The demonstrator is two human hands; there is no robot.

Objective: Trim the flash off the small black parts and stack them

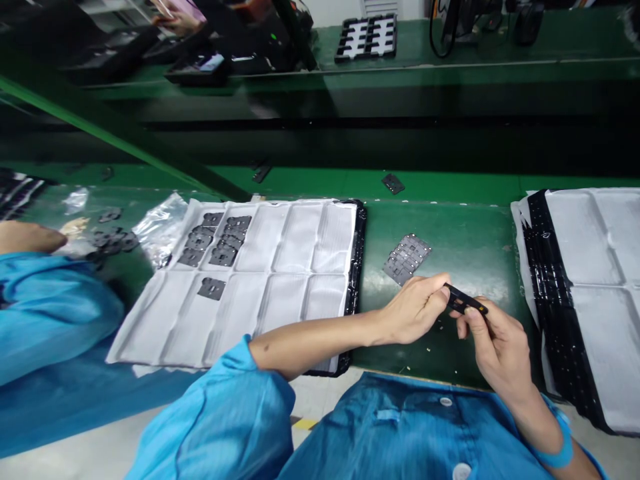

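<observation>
Both my hands meet over the green bench in front of me. My left hand (415, 309) pinches one end of a small flat black part (464, 304). My right hand (495, 347) grips the other end with closed fingers. Just beyond them lies a small fanned stack of dark grey flat parts (407, 257). To the left sits a black tray lined with white sheeting (300, 233); several of the same dark parts (216, 240) lie in its far-left pockets.
A second stack of black trays under white sheeting (590, 293) stands at the right. A co-worker's blue sleeve (45, 313) and hand (25, 237) are at the left, by loose parts and plastic bags (160, 223). A conveyor runs behind, carrying a black tray (367, 37).
</observation>
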